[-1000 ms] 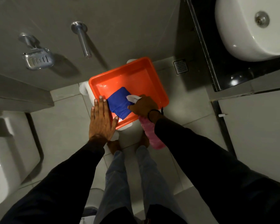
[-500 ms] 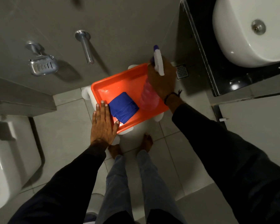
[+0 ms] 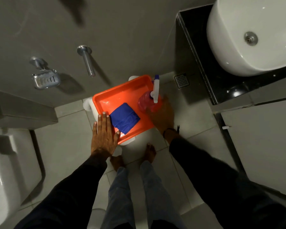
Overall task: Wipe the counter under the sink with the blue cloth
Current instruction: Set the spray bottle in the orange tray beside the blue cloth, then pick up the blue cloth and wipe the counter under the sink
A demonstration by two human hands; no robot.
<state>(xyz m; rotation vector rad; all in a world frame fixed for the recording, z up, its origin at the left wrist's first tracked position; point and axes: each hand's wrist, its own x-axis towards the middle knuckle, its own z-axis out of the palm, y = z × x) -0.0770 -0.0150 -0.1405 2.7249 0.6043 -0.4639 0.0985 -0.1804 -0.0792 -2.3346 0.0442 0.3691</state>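
Note:
The folded blue cloth (image 3: 124, 118) lies in an orange tray (image 3: 120, 87) that rests on a white stool (image 3: 135, 147). My left hand (image 3: 104, 134) lies flat, fingers apart, on the tray's near-left rim, just beside the cloth. A pink spray bottle (image 3: 147, 101) with a white trigger stands in the tray's right corner. My right hand (image 3: 163, 119) is blurred at the bottle's base, by the tray's right rim; its grip is unclear. The white sink (image 3: 254, 38) sits on a black counter (image 3: 221, 86) at the upper right.
A chrome tap (image 3: 86, 61) and a soap dish (image 3: 45, 80) stick out of the grey wall above the tray. A toilet (image 3: 0, 179) stands at the left. A floor drain (image 3: 182, 80) lies between tray and counter. My bare feet stand just behind the stool.
My right hand lifted the spray bottle up beside the tray, then brought it down upright into the tray's right corner. The left hand stayed on the rim, and the cloth did not move.

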